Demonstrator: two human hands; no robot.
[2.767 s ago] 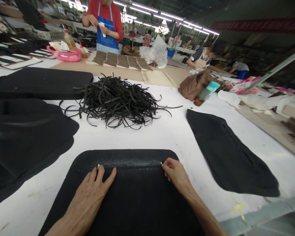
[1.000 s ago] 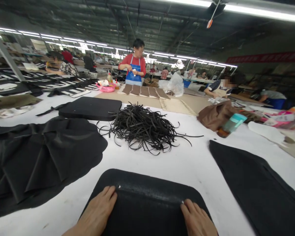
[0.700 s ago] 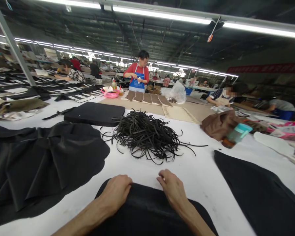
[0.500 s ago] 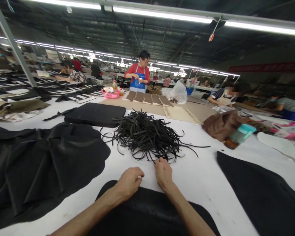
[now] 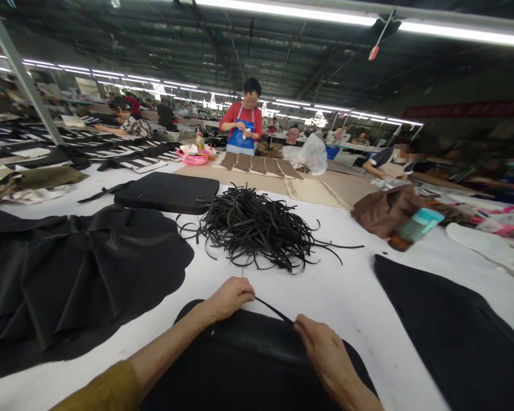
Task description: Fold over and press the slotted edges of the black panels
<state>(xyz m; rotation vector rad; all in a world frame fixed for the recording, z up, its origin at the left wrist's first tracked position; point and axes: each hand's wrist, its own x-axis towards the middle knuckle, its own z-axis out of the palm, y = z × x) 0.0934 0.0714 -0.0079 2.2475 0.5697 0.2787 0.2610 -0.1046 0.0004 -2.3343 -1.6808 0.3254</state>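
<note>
A thin black strip (image 5: 274,310) is stretched between my two hands, slanting down to the right. My left hand (image 5: 231,297) pinches its upper end, and the fingers of my right hand (image 5: 319,338) are closed on its lower end. Both hands are over the far edge of a rounded black panel (image 5: 244,365) that lies right in front of me. Just beyond them, a tangled heap of black strips (image 5: 261,228) rests on the white table (image 5: 346,297).
Dark pleated material (image 5: 81,279) spreads at left, with a black pad (image 5: 167,191) behind it. Another black sheet (image 5: 449,319) lies at right. A teal-lidded bottle (image 5: 413,231) leans by a brown bag (image 5: 385,208). Across the table, a person in a blue apron (image 5: 242,134) handles something small.
My right hand has drawn back from the heap, toward me and to the right, bringing a strip along. My left hand, empty before, now grips the strip's other end.
</note>
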